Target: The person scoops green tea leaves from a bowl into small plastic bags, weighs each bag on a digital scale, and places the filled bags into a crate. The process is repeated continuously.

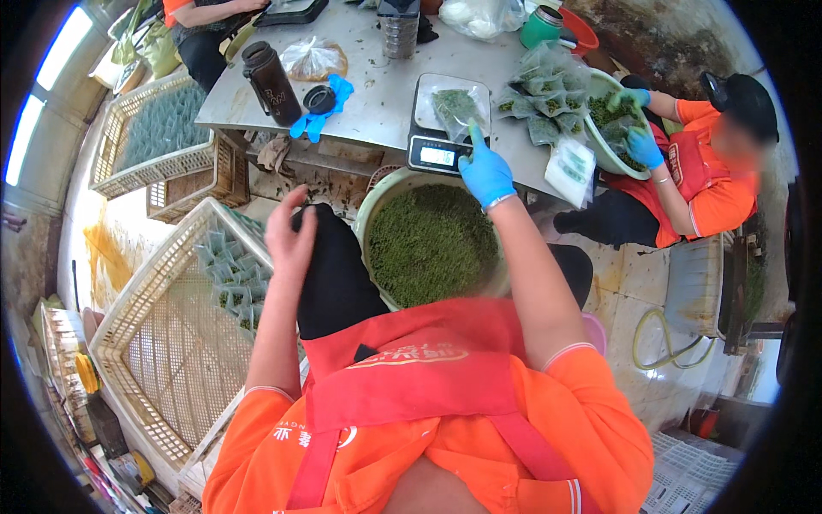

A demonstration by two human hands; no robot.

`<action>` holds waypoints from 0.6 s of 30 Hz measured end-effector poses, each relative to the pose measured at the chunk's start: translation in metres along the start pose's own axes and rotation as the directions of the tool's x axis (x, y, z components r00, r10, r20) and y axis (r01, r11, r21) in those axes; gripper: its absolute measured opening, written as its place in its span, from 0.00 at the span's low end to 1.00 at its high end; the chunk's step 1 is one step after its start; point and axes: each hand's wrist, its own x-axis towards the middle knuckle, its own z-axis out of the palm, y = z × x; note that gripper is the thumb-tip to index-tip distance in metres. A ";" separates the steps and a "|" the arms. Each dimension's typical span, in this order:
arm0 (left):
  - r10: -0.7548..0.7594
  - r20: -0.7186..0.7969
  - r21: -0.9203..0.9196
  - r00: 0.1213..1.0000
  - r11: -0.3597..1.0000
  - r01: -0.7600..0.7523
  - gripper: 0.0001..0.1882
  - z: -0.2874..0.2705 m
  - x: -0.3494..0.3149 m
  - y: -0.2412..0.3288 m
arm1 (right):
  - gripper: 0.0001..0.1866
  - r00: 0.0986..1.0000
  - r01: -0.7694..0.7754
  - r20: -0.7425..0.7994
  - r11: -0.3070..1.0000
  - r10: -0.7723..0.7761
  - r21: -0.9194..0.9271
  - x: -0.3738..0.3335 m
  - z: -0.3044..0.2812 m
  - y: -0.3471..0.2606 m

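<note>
R hand (486, 174) touches the lil bag of greens (456, 111) on the scale (422, 104), upper ctr of frame, can't tell if it's pinching tbh. L hand (291, 238) loosely open, ctr-left, nr the knee (324, 224).

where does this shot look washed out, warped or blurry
Head view: the bright panels at upper left are washed out to white; head view: the wall at far left leans and curves near the black rim; head view: a blurred patch covers part of the head of the co-worker at right, while the right hand looks fairly clear.
</note>
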 end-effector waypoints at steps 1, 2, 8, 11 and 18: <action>0.036 0.022 -0.010 0.999 0.999 -0.036 0.17 0.011 0.005 0.015 | 0.29 1.000 -0.012 0.025 0.998 0.013 -0.057 0.007 0.004 0.002; 0.101 0.036 -0.021 0.994 0.995 -0.100 0.16 0.021 0.008 0.024 | 0.28 0.999 0.039 -0.001 0.998 -0.039 -0.055 0.011 0.011 0.014; 0.099 0.249 -0.077 0.963 0.994 -0.083 0.15 0.070 -0.010 0.036 | 0.28 0.995 0.090 -0.044 0.993 -0.087 0.081 -0.006 0.006 0.011; 0.201 0.320 -0.079 0.926 0.979 -0.185 0.15 0.079 -0.013 0.044 | 0.29 0.998 0.009 -0.068 0.999 -0.006 0.045 0.004 0.014 0.002; 0.214 0.340 -0.115 0.916 0.976 -0.185 0.13 0.085 -0.019 0.046 | 0.15 0.977 -0.006 -0.202 0.963 0.063 0.269 0.022 0.034 0.016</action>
